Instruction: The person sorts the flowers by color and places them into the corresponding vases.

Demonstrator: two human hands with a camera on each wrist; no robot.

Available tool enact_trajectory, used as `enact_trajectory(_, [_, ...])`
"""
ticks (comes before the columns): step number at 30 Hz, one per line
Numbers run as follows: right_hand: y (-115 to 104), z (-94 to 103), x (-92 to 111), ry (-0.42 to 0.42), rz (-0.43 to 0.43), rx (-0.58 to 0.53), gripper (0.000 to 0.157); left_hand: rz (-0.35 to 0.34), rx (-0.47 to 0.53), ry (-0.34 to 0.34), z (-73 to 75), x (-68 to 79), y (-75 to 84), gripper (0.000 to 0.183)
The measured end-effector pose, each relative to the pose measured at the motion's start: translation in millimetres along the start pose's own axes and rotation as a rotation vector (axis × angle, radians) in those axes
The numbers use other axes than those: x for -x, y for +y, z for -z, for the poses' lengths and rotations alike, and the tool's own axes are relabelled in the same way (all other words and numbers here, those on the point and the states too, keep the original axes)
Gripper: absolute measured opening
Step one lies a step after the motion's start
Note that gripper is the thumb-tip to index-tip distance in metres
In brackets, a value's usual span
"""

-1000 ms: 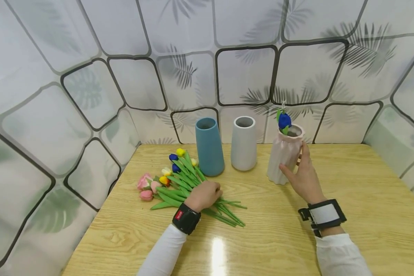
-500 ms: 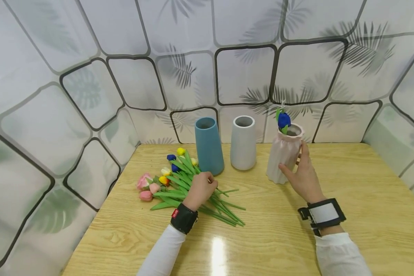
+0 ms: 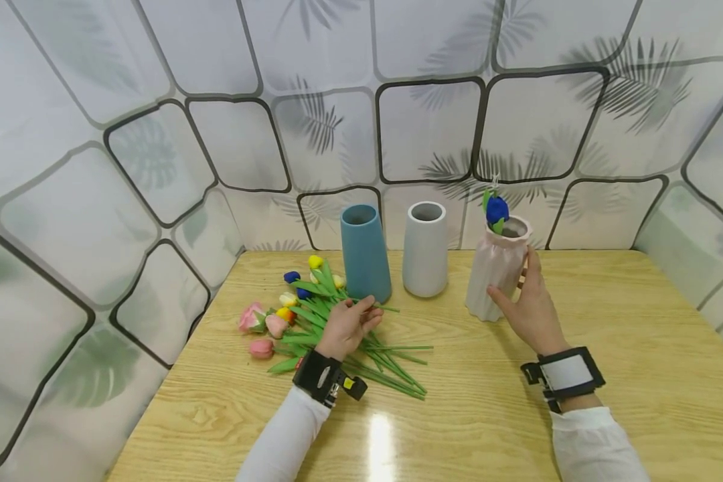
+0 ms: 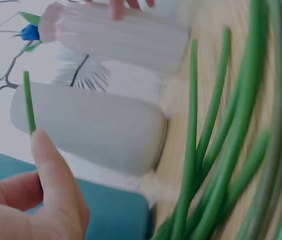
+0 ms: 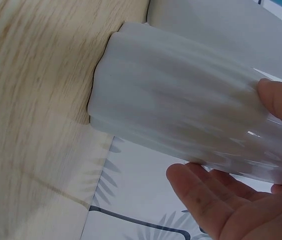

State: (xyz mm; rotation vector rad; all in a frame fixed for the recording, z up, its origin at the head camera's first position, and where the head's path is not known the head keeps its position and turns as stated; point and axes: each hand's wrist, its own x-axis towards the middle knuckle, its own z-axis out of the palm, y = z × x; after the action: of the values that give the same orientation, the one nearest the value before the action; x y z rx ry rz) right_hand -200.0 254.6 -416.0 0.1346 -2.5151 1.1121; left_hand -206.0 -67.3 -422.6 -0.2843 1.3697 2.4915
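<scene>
My left hand (image 3: 345, 329) is over a bunch of artificial tulips (image 3: 304, 340) lying on the table. In the left wrist view, thumb and finger pinch one thin green flower stem (image 4: 28, 100); which flower head belongs to it is hidden. My right hand (image 3: 531, 314) holds the pale pink ruffled vase (image 3: 488, 281) from its right side, thumb at the front and fingers behind. The vase stands upright with a blue tulip (image 3: 497, 211) in its mouth. In the right wrist view, the vase's base (image 5: 113, 75) rests on the wood.
A blue vase (image 3: 366, 261) stands right behind the bunch, and a white vase (image 3: 425, 258) is between it and the pink one. A pink rose (image 3: 252, 318) lies at the bunch's left end. Patterned curtain (image 3: 428, 134) rises behind the wooden table (image 3: 458, 415).
My left hand has lifted and turned palm inward, drawing one stem up out of the bunch. Some flower heads have shifted slightly. The right hand and the pink vase have stayed in place.
</scene>
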Motion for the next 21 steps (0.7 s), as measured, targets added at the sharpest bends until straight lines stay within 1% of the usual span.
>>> enact_trajectory(2, [1, -0.1, 0, 0.003, 0.001, -0.002, 0.096, 0.058, 0.071, 0.006, -0.7, -0.5, -0.2, 0.026])
enact_trajectory(4, [1, -0.3, 0, 0.007, 0.006, -0.006, 0.096, 0.095, 0.119, 0.009, -1.5, -0.5, -1.2, 0.028])
enact_trajectory(6, [2, -0.7, 0, 0.016, 0.014, -0.019, 0.096, 0.105, 0.151, 0.007, -2.7, -0.6, -2.8, 0.034])
enact_trajectory(8, [2, -0.9, 1, 0.031, 0.019, -0.029, 0.096, 0.084, 0.151, 0.004, -4.0, -1.2, -5.5, 0.038])
enact_trajectory(11, [3, -0.6, 1, 0.059, 0.023, -0.046, 0.097, 0.010, 0.126, 0.030, -7.5, -0.6, -9.8, 0.029])
enact_trajectory(14, [2, -0.2, 2, 0.083, 0.023, -0.061, 0.098, -0.048, 0.082, 0.078, -10.9, -0.9, -14.6, 0.026])
enact_trajectory(15, [2, 0.0, 2, 0.088, 0.023, -0.070, 0.099, -0.056, 0.068, 0.094, -11.6, -0.9, -16.0, 0.025])
enact_trajectory(18, [0, 0.4, -1, 0.084, 0.019, -0.100, 0.101, -0.068, 0.022, 0.123, -11.2, -2.5, -20.8, 0.036])
enact_trajectory(21, [-4, 3.3, -7, 0.067, 0.015, -0.127, 0.101, -0.069, -0.002, 0.142, -10.5, -3.1, -23.7, 0.037])
